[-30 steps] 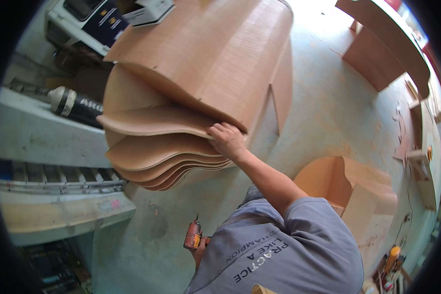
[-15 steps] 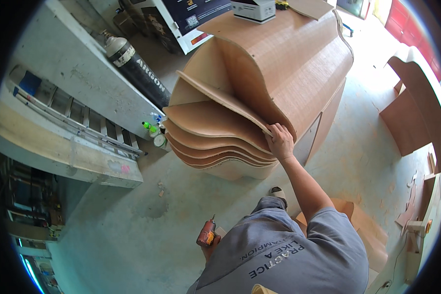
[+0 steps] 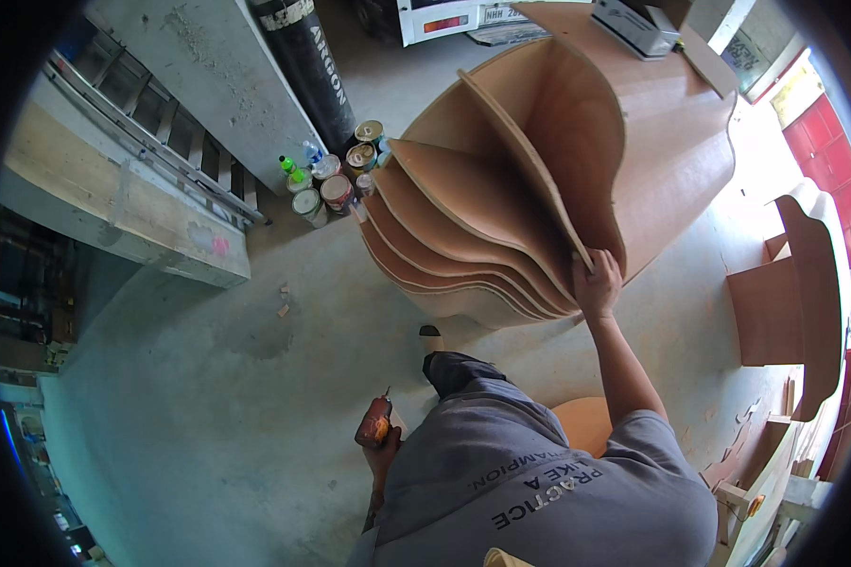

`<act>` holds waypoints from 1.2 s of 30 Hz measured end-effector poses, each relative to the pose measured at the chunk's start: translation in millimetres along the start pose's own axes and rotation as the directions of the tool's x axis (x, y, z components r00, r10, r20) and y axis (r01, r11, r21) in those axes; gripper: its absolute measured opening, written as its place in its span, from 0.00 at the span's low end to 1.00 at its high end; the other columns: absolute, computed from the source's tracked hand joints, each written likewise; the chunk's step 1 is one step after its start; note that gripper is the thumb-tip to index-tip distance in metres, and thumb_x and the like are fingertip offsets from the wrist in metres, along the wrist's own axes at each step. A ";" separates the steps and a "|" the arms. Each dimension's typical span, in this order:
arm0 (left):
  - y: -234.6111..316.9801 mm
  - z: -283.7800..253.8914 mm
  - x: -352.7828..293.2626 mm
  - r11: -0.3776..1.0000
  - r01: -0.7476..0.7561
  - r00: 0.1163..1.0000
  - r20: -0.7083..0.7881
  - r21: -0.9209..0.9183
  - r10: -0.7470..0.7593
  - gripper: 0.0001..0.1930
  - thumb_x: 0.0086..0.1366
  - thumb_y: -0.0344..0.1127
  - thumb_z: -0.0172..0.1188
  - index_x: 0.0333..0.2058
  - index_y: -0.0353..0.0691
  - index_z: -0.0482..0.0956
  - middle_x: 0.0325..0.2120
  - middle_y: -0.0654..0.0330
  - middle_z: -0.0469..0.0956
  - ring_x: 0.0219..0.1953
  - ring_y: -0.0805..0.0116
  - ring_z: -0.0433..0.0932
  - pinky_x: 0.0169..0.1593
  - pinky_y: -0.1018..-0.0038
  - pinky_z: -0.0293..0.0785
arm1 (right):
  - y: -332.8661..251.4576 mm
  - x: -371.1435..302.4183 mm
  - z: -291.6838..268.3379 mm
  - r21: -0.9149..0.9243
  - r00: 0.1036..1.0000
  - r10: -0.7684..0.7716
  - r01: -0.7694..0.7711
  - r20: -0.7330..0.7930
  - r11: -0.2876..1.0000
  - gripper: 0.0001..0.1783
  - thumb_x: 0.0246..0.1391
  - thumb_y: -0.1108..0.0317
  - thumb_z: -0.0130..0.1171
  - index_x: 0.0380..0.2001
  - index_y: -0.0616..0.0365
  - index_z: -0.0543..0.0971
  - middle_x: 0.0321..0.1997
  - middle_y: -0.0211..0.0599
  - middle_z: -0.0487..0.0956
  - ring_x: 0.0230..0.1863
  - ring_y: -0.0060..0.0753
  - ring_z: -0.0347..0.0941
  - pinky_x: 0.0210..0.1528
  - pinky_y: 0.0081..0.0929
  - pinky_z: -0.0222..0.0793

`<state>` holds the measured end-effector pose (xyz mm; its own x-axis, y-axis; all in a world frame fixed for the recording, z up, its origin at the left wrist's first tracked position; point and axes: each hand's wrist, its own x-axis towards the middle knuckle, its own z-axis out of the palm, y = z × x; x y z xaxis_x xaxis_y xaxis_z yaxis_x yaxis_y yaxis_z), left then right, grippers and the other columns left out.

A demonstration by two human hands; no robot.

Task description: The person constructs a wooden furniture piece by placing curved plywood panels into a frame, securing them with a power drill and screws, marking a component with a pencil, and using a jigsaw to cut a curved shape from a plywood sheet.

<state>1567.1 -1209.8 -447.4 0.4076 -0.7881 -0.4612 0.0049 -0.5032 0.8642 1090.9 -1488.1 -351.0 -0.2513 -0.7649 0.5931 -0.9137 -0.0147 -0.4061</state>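
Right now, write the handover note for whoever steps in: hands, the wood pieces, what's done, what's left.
Right hand: arm stretched forward, fingers gripping the edge of the tilted plywood panel that leans inside the curved plywood shell.
Left hand: low by the hip, closed on a small red-brown tool; I cannot tell what kind.
Things: stack of curved plywood sheets fanned out on the concrete floor under the panel; paint cans and a dark gas cylinder behind it.
Done: panel is lifted clear of the stack.
Left: panel is not yet seated or fixed; it looks held up only by hand.
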 end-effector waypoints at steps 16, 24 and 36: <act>42.1 -134.3 274.7 0.799 -0.407 0.908 0.288 0.442 0.303 0.13 0.57 0.32 0.76 0.36 0.33 0.83 0.31 0.56 0.86 0.32 0.65 0.86 0.38 0.66 0.82 | -50.1 37.4 -37.2 -0.042 0.920 0.330 -0.329 0.211 0.943 0.20 0.43 0.61 0.77 0.39 0.58 0.85 0.36 0.42 0.82 0.39 0.50 0.80 0.46 0.44 0.76; 219.8 -78.3 345.8 0.746 -0.044 0.958 0.241 0.665 -0.158 0.14 0.55 0.31 0.74 0.36 0.29 0.81 0.21 0.55 0.82 0.24 0.62 0.83 0.31 0.65 0.79 | -120.5 99.0 -34.4 -0.024 0.933 0.277 -0.279 0.230 0.960 0.33 0.36 0.67 0.77 0.52 0.54 0.84 0.48 0.40 0.84 0.50 0.48 0.80 0.57 0.42 0.78; 341.2 102.3 557.3 0.835 -0.366 0.620 0.776 0.411 -0.110 0.15 0.59 0.34 0.76 0.41 0.37 0.84 0.30 0.65 0.83 0.30 0.70 0.81 0.35 0.69 0.79 | -98.4 82.4 18.5 -0.045 0.918 0.394 -0.392 0.046 0.919 0.20 0.43 0.61 0.74 0.40 0.59 0.86 0.38 0.45 0.87 0.41 0.51 0.86 0.47 0.38 0.81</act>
<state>1702.5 -1857.0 -430.1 -0.4567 -0.7086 -0.5379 -0.5205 -0.2775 0.8075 1166.1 -1561.5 -275.0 -0.5756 -0.7377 0.3528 -0.7558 0.3153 -0.5739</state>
